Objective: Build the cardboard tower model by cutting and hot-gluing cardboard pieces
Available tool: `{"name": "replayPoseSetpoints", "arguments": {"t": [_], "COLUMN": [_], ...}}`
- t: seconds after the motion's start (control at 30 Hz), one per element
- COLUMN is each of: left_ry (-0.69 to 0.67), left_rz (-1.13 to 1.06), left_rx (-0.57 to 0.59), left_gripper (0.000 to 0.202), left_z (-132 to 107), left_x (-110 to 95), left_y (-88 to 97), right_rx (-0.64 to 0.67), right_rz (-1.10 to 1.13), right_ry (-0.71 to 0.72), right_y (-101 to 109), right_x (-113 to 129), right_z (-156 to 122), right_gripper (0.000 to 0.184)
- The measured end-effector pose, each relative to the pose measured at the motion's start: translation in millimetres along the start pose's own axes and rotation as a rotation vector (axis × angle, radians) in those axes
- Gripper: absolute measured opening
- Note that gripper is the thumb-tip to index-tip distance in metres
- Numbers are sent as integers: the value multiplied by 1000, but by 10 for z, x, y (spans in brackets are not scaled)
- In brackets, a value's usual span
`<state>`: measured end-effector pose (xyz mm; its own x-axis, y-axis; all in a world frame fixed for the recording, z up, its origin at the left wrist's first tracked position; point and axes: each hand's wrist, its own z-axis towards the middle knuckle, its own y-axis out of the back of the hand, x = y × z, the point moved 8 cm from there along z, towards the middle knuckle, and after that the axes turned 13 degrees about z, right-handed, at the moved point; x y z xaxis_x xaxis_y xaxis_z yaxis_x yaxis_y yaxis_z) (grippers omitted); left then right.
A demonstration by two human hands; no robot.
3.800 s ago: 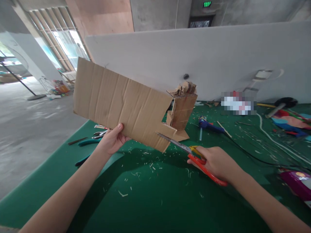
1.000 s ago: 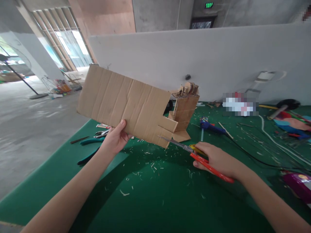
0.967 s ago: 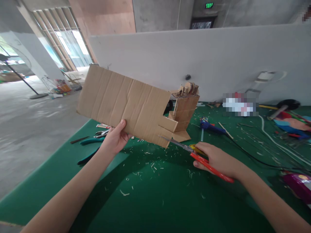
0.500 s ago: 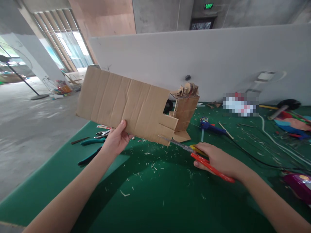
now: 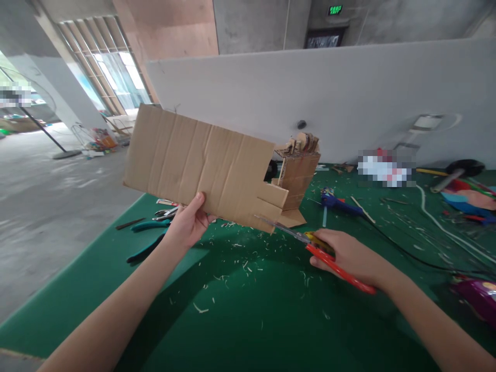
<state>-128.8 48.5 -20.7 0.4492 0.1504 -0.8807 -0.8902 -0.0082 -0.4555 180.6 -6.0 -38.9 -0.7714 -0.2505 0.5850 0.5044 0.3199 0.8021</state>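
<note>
The left hand [image 5: 191,222], just left of centre, is clamped on the lower edge of a cardboard sheet [image 5: 201,165], thumb on the near face. The sheet spans the middle of the frame, raised above a green table [image 5: 232,330] and tilted down toward the right, with a notch and tabs at its right end. Right of centre, the right hand [image 5: 344,256] is closed around the red and yellow handles of scissors [image 5: 308,241], whose blades meet the sheet's lower right corner. Behind that end stands a cardboard structure [image 5: 300,178]; farther right lies a blue glue gun [image 5: 341,204]. Teal-handled pliers [image 5: 149,225] lie beside the left forearm, and pale scraps [image 5: 200,309] dot the lower middle.
</note>
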Motion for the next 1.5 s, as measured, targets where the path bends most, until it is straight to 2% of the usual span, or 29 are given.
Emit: {"name": "replayPoseSetpoints", "arguments": {"t": [0.23,0.5,0.77,1.5], "left_ry": [1,28,11,3], "left_rz": [-10,45,60,45], "left_rx": [-53,-30,-75,-38], "left_gripper": [20,23,23,31], "left_z": [101,36,70,11], "left_x": [-10,53,11,29], "left_y": [175,89,176,60], "right_rx": [1,-15,-7,-73], "right_rz": [-6,-16,5,-103], "right_ry": [15,-1,-4,43], "right_y": [-26,-23,-13,-10], "right_x": [-27,13,3,41], "right_z": [-19,-10,-21,5], "right_gripper": [34,39,37,44]}}
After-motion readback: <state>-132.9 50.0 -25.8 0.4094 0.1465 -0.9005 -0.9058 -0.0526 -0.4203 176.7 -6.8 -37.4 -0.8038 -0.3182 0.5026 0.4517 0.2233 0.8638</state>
